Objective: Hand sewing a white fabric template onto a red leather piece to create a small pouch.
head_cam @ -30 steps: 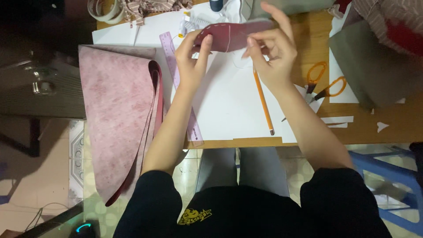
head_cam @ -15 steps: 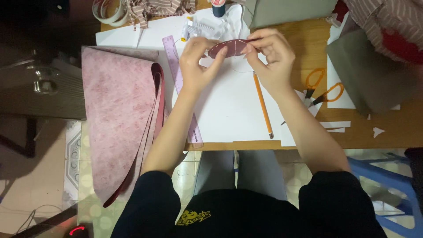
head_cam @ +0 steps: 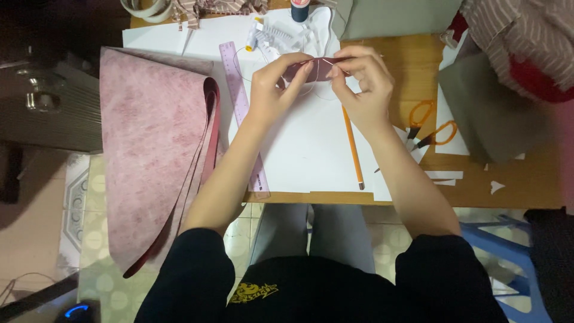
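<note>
Up near the top centre, the left hand (head_cam: 270, 90) and right hand (head_cam: 362, 90) both pinch a small maroon piece of material (head_cam: 315, 69) above the white paper (head_cam: 299, 149); it looks light and floppy, best gripped by its edges.

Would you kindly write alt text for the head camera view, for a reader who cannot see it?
Seen from above, a person's left hand and right hand pinch a small dark red piece of material between them over white paper on a wooden table. A purple ruler and a pencil lie alongside, orange-handled scissors to the right, and a large pink sheet hangs off the left edge.
</note>
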